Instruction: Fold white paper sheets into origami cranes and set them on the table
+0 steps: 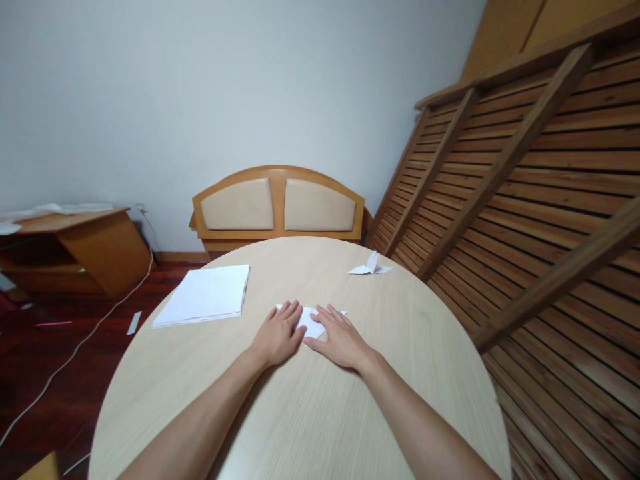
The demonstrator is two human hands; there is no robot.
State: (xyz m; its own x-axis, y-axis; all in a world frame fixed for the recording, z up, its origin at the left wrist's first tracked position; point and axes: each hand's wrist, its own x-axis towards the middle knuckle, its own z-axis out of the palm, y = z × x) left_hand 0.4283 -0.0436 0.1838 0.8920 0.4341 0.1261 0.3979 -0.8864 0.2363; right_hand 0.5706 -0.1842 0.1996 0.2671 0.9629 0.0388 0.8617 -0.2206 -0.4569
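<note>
A folded sheet of white paper [311, 325] lies flat at the middle of the round table [320, 413]. On its left side rests my left hand [281, 333], palm down with the fingers stretched out. My right hand [339, 337] lies flat over the paper's right side, fingers likewise extended. The two thumbs come near each other on the paper's lower part. Both hands cover much of the sheet, and only its centre and small tips beyond the fingers show.
A stack of white paper [205, 293] sits at the table's left. Toward the back right stands a folded paper figure [371, 265] with spread wings. Behind is a padded headboard [280, 200]; wooden slats [525, 173] lean on the right. A desk [75, 247] stands left.
</note>
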